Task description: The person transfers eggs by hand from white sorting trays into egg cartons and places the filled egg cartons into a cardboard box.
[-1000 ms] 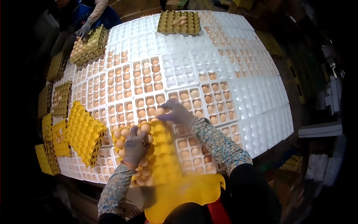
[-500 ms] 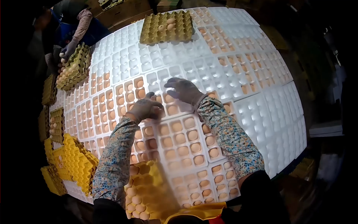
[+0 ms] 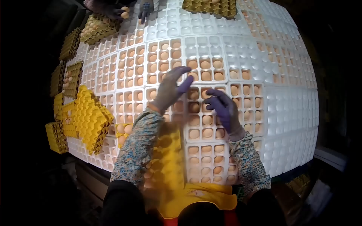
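Note:
Both my hands wear purple-grey gloves and hover over white foam egg trays (image 3: pixel 227 83) whose cells hold brown eggs (image 3: pixel 207 119). My left hand (image 3: pixel 170 89) is open, its fingers and thumb stretched to the right beside the near rows of a partly filled tray. Over the filled tray just nearer to me is my right hand (image 3: pixel 223 110), fingers bent but apart, with nothing visible in them. A yellow egg tray (image 3: pixel 169 158), blurred, lies below my left forearm; a few eggs (image 3: pixel 149 171) show at its left side.
Stacked yellow egg trays (image 3: pixel 90 116) stand at the left. Farther back, a co-worker's gloved hand (image 3: pixel 122 13) holds eggs beside a brown tray stack (image 3: pixel 100 28). Another brown tray (image 3: pixel 211 7) lies at the far edge. White foam trays (image 3: pixel 290 109) without visible eggs cover the right side.
My view has shifted, so the table sits higher in it. My hands have drawn back toward me from the partly filled tray, the right now lower than the left.

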`<state>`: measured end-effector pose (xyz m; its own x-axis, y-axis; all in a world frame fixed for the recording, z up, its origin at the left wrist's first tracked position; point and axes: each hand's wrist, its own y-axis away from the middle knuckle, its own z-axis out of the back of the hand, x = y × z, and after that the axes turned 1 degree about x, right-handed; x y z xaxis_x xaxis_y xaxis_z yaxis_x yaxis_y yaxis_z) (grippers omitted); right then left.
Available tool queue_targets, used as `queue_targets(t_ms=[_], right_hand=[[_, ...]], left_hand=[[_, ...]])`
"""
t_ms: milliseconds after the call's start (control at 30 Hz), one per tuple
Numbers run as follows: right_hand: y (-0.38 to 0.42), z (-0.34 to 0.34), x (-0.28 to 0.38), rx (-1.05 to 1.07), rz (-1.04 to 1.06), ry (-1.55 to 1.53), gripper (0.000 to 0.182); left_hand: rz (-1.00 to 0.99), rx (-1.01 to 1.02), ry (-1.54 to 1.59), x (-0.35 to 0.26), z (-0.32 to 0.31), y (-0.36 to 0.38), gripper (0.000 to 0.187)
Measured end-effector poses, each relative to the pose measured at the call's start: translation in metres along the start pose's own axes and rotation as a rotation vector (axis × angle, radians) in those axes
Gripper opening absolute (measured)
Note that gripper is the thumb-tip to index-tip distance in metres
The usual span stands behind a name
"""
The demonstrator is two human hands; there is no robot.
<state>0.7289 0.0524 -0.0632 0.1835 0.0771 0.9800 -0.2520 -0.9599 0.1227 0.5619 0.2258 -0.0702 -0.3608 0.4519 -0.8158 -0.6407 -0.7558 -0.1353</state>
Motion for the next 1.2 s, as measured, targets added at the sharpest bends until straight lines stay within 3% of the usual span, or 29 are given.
queue_targets(t_ms=[33,100,133,167,233,267,333,367,433,500,567,633,667,700,733,833,900,967,1000,1033,1100,1133,1167,1200], right_hand=[[0.012,-0.037,0.002,0.151,0.036,0.167,0.034],[0.030,-0.105,-0.005,0.392,0.368,0.556,0.041],[0.040,-0.136,-0.016,0.369,0.463,0.770,0.044],[0.046,-0.163,-0.030,0.340,0.546,0.983,0.047],[0.035,-0.196,-0.049,0.349,0.387,1.195,0.048],[0.026,-0.199,-0.056,0.346,0.357,1.197,0.040],[0.022,-0.182,-0.052,0.261,0.429,0.907,0.044],[0.025,-0.173,-0.048,0.168,0.458,0.668,0.044],[0.053,-0.171,-0.001,0.083,-0.137,-0.152,0.030],[0.090,-0.172,0.006,0.127,-0.205,-0.442,0.028],[0.143,-0.199,0.028,0.137,-0.331,-0.039,0.023],[0.199,-0.237,0.014,0.413,0.078,0.804,0.035],[0.228,-0.251,-0.034,0.410,0.427,0.927,0.045],[0.239,-0.272,-0.028,0.701,0.189,1.359,0.051],[0.250,-0.279,-0.048,0.664,0.241,1.380,0.047],[0.251,-0.277,-0.057,0.659,0.267,1.297,0.039],[0.239,-0.261,-0.046,0.674,0.243,1.206,0.034],[0.230,-0.246,-0.035,0.497,0.257,0.646,0.029],[0.228,-0.245,-0.030,0.394,0.239,0.710,0.029],[0.225,-0.251,-0.027,0.411,0.238,0.712,0.029],[0.217,-0.272,-0.023,0.404,0.170,1.298,0.034],[0.218,-0.278,-0.039,0.310,0.336,1.332,0.020],[0.216,-0.285,-0.053,0.305,0.339,1.323,0.020],[0.216,-0.293,-0.066,0.233,0.437,1.522,0.021]], left_hand=[[0.171,-0.029,0.092,0.008,0.049,0.027,0.039],[0.509,-0.120,0.189,0.002,0.132,0.089,0.039],[0.503,-0.060,0.074,0.022,0.150,0.127,0.040],[0.525,0.139,-0.050,0.003,0.161,0.150,0.047],[0.047,0.357,-0.679,-0.014,0.148,0.180,0.059],[0.092,0.349,-0.591,-0.007,0.140,0.186,0.062],[0.105,0.329,-0.577,0.010,0.136,0.186,0.063],[0.220,0.333,-0.357,0.014,0.139,0.188,0.063],[-0.007,0.212,-0.502,0.025,0.142,0.204,0.063],[-0.138,0.020,-0.682,0.005,0.154,0.228,0.063],[-0.008,0.006,-0.446,-0.023,0.180,0.271,0.052],[0.121,0.157,-0.342,-0.040,0.189,0.342,0.037],[0.115,0.223,-0.347,-0.041,0.183,0.377,0.038],[0.121,0.325,-0.500,-0.033,0.166,0.408,0.045],[0.079,0.334,-0.709,-0.048,0.149,0.427,0.053],[-0.023,0.181,-0.647,-0.017,0.135,0.451,0.057],[0.038,0.251,-0.536,-0.018,0.153,0.444,0.053],[0.516,-0.144,0.467,-0.020,0.163,0.443,0.032],[0.566,-0.239,0.646,-0.008,0.181,0.446,0.035],[0.586,-0.384,1.028,-0.017,0.194,0.445,0.026],[0.720,-0.419,0.920,0.011,0.207,0.459,0.018],[0.803,-0.163,0.508,0.006,0.209,0.460,0.016],[0.609,0.037,-0.118,-0.018,0.199,0.453,0.027],[0.430,0.055,-0.346,-0.026,0.181,0.457,0.032]])
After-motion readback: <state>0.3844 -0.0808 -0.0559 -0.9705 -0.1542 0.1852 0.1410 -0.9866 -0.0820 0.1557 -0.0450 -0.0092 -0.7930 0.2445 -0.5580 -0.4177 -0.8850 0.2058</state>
